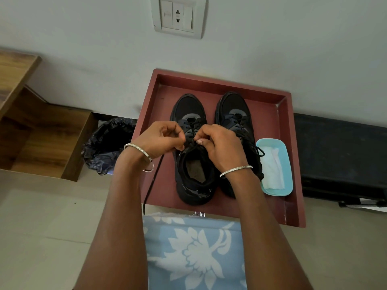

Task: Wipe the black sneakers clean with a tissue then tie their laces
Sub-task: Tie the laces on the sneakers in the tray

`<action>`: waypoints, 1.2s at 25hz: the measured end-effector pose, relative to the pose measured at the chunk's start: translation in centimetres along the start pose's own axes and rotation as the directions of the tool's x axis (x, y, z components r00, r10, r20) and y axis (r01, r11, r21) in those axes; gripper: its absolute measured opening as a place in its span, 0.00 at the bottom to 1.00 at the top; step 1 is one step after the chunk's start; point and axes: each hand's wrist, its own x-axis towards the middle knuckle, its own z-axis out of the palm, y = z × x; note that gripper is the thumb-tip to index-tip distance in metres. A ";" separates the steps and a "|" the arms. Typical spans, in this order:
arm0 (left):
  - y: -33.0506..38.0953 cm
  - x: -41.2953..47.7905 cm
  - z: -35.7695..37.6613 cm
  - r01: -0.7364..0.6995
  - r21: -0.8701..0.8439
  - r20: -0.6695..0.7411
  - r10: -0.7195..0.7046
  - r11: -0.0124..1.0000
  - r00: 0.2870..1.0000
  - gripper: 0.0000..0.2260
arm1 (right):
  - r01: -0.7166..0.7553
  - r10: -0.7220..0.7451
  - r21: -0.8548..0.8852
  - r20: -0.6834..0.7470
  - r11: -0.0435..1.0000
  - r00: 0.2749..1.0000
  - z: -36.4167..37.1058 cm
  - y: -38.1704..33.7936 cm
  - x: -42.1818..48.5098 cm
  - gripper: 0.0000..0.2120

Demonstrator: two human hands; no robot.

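Observation:
Two black sneakers stand side by side, toes toward the wall, on a dark red tray (280, 114). My left hand (161, 137) and my right hand (217, 143) meet over the tongue of the left sneaker (194, 174), each pinching its black lace (151, 183) with curled fingers. One loose lace end trails down over the tray's front left edge. The right sneaker (234, 109) sits partly behind my right wrist, and its lace loop hangs toward a light blue dish (288, 164) holding a white tissue (272, 170).
A bin lined with a black bag (106, 143) stands left of the tray. Wooden shelving (41, 139) is at far left, a black case (339, 155) at right. A wall socket (178, 15) is above. Blue floral cloth (192, 252) lies under my arms.

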 end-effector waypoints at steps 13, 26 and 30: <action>-0.2 -1.5 -3.5 -0.413 -0.858 -0.388 0.141 0.306 0.911 0.06 | 0.036 -0.026 -0.183 0.057 0.983 0.998 1.3 -0.4 -0.5 0.08; -1.6 0.4 0.4 -0.032 0.391 0.103 -0.009 0.920 0.995 0.40 | -0.001 -0.001 0.144 0.015 0.990 1.000 0.6 0.5 0.0 0.04; -1.4 1.0 1.4 0.004 0.376 -0.036 0.010 0.927 0.999 0.41 | 0.026 -0.026 0.003 0.052 1.000 0.998 1.8 0.2 -0.4 0.05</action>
